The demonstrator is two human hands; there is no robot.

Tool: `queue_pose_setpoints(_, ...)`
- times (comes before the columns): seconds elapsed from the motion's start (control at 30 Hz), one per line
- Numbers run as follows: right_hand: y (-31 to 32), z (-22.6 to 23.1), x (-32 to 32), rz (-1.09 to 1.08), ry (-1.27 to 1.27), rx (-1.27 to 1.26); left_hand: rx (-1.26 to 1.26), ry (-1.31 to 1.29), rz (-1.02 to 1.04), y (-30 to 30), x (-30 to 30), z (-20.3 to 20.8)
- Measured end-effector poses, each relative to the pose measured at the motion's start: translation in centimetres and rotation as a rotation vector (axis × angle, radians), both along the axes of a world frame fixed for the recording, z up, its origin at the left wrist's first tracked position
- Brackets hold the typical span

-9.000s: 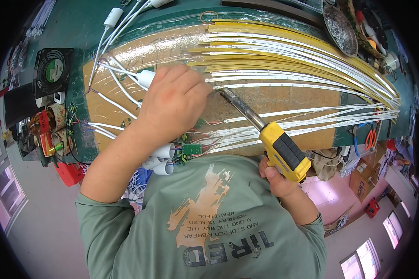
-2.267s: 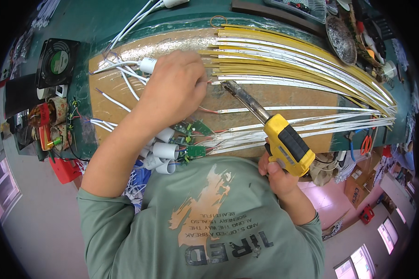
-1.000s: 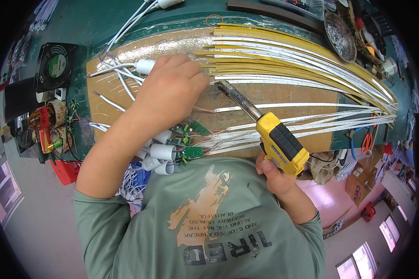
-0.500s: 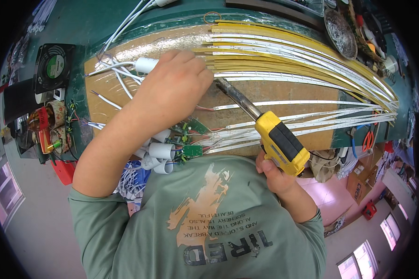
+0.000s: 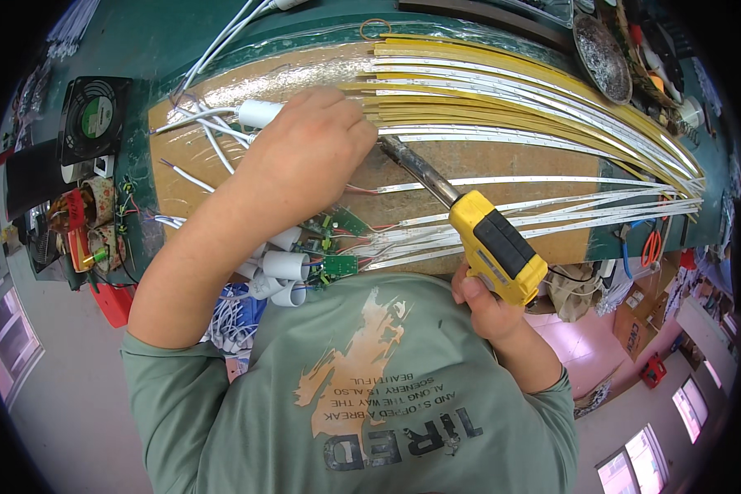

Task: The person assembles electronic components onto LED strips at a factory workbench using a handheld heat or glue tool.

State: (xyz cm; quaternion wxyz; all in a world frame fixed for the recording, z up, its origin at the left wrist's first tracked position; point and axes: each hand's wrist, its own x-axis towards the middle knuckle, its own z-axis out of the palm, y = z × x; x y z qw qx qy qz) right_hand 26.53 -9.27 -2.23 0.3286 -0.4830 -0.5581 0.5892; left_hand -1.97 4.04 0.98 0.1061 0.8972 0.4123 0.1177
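My right hand [image 5: 492, 311] is wrapped round the handle of a yellow and black soldering gun [image 5: 504, 245]. Its metal barrel slants up and left, and the tip ends right beside the fingers of my left hand [image 5: 317, 152]. Those fingers are bent and pressed together over the board; what they pinch is hidden beneath them. A white cylindrical cap [image 5: 258, 114] with a white cable pokes out just left of that hand. Below it, by my shirt, lie green circuit boards [image 5: 341, 265] and several white caps [image 5: 286, 265], wired to white LED strips [image 5: 502, 183].
A brown board [image 5: 502, 160] covers part of the green table. Yellow and white strips [image 5: 486, 86] fan out across the far right. A black fan [image 5: 95, 121] stands at the left. Orange-handled scissors [image 5: 652, 247] and a dark round dish [image 5: 601, 59] are at the right.
The soldering gun's body has tilted up slightly, with its tip staying by my left fingers. My left hand has barely moved.
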Motion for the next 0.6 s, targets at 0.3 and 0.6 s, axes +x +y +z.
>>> queue_pose_setpoints(0.3,0.07,0.01,-0.15,-0.092,0.202,-0.078,-0.018,-0.006,0.004,0.00,0.03,0.06)
queue_pose_setpoints(0.6,-0.05,0.33,0.06,-0.079,0.167,-0.090,-0.006,-0.017,0.012,-0.07,0.04,0.07)
